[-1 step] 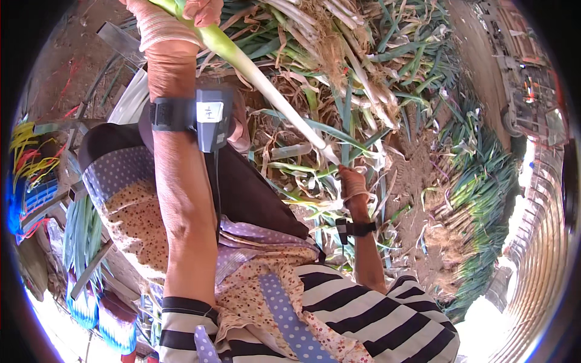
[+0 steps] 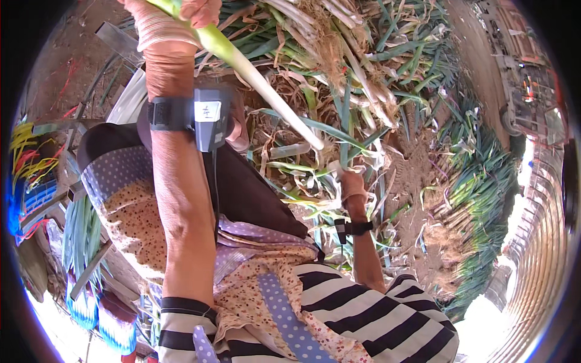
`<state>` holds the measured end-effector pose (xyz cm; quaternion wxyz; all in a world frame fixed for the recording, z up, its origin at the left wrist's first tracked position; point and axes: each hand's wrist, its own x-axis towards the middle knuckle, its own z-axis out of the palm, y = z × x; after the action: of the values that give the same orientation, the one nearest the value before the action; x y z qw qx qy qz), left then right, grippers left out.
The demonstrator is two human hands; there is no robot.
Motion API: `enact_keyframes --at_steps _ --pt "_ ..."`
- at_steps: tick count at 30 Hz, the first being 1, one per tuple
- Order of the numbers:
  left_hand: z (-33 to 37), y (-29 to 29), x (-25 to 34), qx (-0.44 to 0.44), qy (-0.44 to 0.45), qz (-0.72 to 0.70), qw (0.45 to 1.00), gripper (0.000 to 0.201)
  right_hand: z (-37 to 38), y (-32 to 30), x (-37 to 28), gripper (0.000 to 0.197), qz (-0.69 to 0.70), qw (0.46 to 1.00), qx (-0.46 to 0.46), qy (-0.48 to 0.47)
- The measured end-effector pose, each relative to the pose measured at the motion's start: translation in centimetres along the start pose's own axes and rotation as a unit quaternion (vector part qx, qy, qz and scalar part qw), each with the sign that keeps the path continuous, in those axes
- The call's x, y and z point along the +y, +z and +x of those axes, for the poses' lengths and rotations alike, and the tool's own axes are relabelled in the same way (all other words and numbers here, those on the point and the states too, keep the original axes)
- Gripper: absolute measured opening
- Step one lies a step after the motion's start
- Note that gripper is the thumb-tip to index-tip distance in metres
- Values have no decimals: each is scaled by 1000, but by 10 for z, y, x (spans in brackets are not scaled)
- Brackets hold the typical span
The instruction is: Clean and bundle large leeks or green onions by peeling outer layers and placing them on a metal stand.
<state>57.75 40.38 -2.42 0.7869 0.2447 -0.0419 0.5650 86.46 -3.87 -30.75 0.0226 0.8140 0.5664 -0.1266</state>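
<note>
My left hand (image 2: pixel 198 12), in a pale glove or wrap and partly cut off by the upper edge, is closed round the green part of a large green onion (image 2: pixel 264 80). The onion's smooth white shaft slants down to the right, its lower end bare in the air. Just beyond that end is my right hand (image 2: pixel 352 183), its fingers curled together. A pale scrap (image 2: pixel 333 167) shows at the fingertips; whether they pinch it is unclear. Peeled leaves and skins (image 2: pixel 308 202) litter the ground under both hands.
Unpeeled green onions with roots (image 2: pixel 357 66) lie heaped ahead. A long row of onions (image 2: pixel 478 206) runs along the right. Metal frame bars (image 2: pixel 118 42), coloured ties (image 2: pixel 30 151) and hanging green leaves (image 2: pixel 85 230) stand at left. My knee (image 2: pixel 109 142) is close by.
The onion's white end and my right hand have come apart. My right hand has dropped slightly, while the shaft's end has shifted a little up and left.
</note>
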Motion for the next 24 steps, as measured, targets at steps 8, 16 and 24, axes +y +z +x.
enact_keyframes --at_steps 8,16,24 --pt "0 -32 18 -165 -75 -115 977 38 -40 -60 -36 63 84 925 -190 319" --pt "-8 -23 4 -239 -54 -76 967 21 58 -197 -170 69 213 968 132 -5" --pt "-11 -14 2 -101 -72 -55 991 50 99 -176 -236 63 184 944 265 -73"
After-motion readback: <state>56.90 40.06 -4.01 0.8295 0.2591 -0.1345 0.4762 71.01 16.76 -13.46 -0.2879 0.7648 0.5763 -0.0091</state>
